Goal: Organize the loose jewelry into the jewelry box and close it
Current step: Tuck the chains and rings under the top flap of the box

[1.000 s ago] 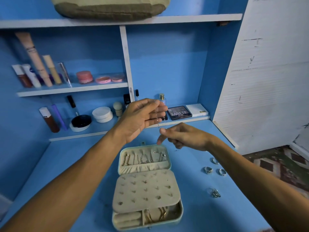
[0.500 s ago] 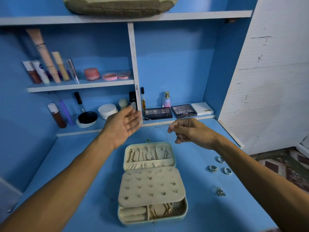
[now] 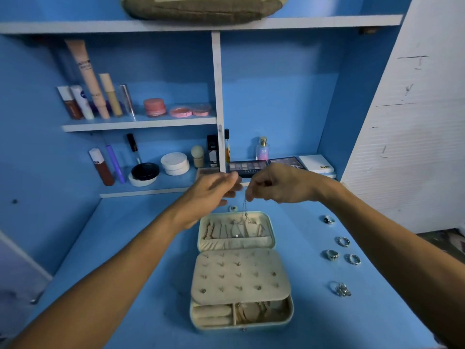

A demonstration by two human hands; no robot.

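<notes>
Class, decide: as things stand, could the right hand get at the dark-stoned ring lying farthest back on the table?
Probably not yet: the right hand pinches a thin chain over the jewelry box. Once freed, likely yes: the dark-stoned ring lies uncovered near that wrist, nothing in between.

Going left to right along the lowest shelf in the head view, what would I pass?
Red-brown bottle, purple tube, black compact, white round jar, beige makeup sponge, small black container, amber dropper vial, white box.
</notes>
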